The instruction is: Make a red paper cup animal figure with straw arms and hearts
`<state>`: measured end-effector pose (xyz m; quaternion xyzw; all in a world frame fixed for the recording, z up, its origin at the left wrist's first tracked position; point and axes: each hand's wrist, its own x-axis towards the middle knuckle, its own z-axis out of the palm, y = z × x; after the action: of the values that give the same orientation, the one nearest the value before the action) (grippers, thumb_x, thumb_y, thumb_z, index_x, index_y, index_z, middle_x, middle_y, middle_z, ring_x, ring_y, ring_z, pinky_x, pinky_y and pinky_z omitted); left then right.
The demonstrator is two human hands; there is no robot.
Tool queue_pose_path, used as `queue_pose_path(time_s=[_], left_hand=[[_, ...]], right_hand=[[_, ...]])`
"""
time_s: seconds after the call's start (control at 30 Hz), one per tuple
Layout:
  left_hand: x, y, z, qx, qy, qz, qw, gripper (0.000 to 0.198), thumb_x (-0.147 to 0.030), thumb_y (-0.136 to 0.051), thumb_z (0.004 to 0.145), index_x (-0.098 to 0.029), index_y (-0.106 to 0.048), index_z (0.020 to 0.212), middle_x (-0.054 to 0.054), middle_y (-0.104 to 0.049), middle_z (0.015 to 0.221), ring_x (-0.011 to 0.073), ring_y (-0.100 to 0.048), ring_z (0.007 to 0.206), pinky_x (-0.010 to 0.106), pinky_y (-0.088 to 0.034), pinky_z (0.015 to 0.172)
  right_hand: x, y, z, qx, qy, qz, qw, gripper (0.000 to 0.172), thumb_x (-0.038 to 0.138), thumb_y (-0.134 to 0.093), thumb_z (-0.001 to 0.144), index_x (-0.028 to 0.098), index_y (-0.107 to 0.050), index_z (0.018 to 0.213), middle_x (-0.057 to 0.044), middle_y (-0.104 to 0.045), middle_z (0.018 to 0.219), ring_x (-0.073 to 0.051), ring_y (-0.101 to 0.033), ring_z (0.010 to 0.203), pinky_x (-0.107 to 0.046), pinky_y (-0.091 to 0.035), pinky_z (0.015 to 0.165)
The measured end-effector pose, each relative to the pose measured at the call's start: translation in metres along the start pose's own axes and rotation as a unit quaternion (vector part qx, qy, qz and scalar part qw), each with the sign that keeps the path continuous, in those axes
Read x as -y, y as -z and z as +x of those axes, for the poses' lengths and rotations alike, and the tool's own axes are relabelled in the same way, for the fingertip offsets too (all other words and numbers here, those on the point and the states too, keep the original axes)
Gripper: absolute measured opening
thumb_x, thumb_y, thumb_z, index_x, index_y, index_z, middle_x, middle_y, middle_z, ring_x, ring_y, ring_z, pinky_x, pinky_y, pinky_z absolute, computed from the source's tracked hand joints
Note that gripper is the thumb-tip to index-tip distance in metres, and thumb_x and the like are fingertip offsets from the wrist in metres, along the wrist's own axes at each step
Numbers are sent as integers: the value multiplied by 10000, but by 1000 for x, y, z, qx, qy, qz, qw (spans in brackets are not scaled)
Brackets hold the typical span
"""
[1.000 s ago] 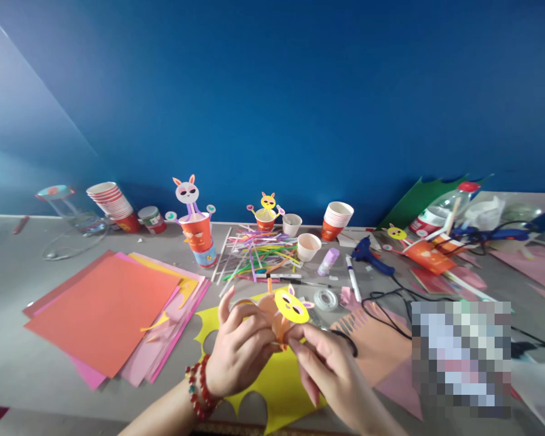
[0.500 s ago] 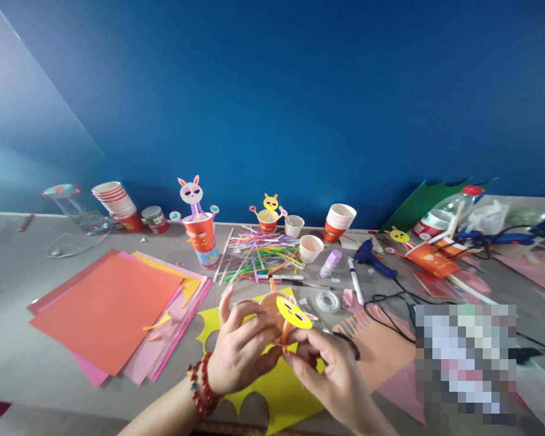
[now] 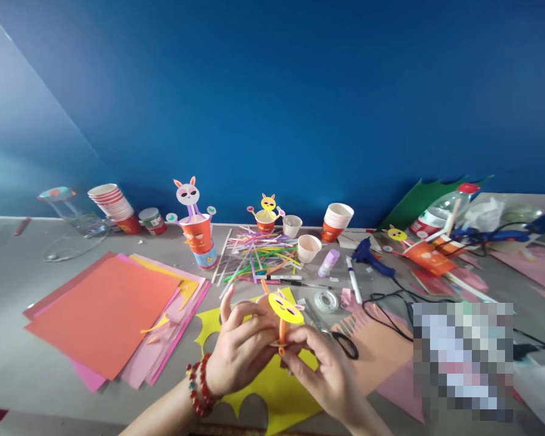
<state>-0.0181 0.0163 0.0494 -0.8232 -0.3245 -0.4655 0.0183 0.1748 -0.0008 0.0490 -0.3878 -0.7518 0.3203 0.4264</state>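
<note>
Both my hands are raised over yellow paper with scalloped cut edges. Between them is a craft figure: a yellow paper bunny face fixed on an orange straw-like strip. Behind the face shows part of a peach-orange round piece, perhaps a cup, mostly hidden by my fingers. My left hand, with red bead bracelets at the wrist, curls its fingers around the figure's left side, little finger lifted. At the strip's lower end, my right hand pinches with thumb and forefinger. Black-handled scissors lie beside the right hand.
Stacked coloured paper lies left. Behind my hands are a pile of straws, a white bunny cup, a small yellow bunny cup and stacked cups. A blue glue gun with its cord, tape and a bottle are right.
The bunny face has tipped more upright and shifted slightly left, showing more of the orange strip below it. Both hands keep their hold, and the view has turned slightly.
</note>
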Motion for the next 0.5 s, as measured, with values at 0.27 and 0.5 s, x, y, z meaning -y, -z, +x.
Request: queue_pose_path(time_s=[0.27, 0.5], left_hand=[[-2, -1, -3, -6, 22, -50, 998, 114, -152, -583, 923, -228, -668, 927, 10, -757, 835, 218, -645, 941, 588, -190, 1194], [-2, -1, 1, -10, 29, -36, 999, 153, -109, -618, 887, -253, -669, 888, -41, -773, 843, 192, -649, 920, 592, -79, 1221]], right_hand=[[-15, -13, -14, -130, 186, -189, 955, 143, 169, -610, 959, 207, -643, 1093, -58, -767, 807, -190, -740, 713, -267, -597, 683], [-19, -6, -9, -94, 153, -197, 964, 137, 233, -575, 987, 202, -605, 1116, -62, -760, 808, -178, -726, 647, -271, -577, 627]])
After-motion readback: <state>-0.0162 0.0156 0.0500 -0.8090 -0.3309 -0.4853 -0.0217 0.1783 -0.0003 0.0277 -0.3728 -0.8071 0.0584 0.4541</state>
